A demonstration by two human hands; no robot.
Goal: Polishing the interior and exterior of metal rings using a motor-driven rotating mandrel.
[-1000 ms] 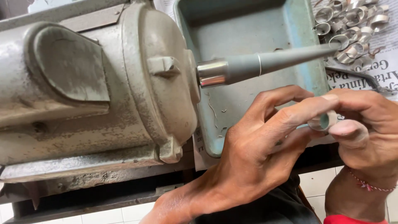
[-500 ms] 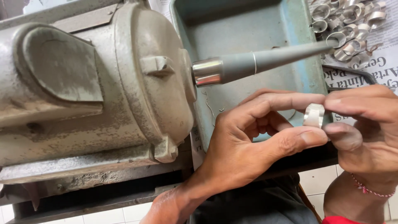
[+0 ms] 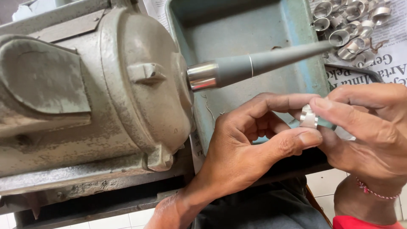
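Left hand (image 3: pixel 250 148): thumb and forefinger pinched on silver ring (image 3: pixel 308 117), held level for both hands to share.
Right hand (image 3: pixel 369 127): forefinger and thumb closed on same ring from opposite side; red cord at wrist.
Ring: above near edge of blue tray (image 3: pixel 237 25), just below tapered spindle (image 3: pixel 263 63).
Motor housing (image 3: pixel 93 93): left, carrying spindle.
Loose rings (image 3: pixel 352 21): heaped far right on newspaper (image 3: pixel 394 63).

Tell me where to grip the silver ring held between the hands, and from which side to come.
Pinch the silver ring across its outer band, thumb against forefinger, coming from the right, probably. Its rim shows between the left hand and the right hand, and both already close on the band. The open bore stays free that way.
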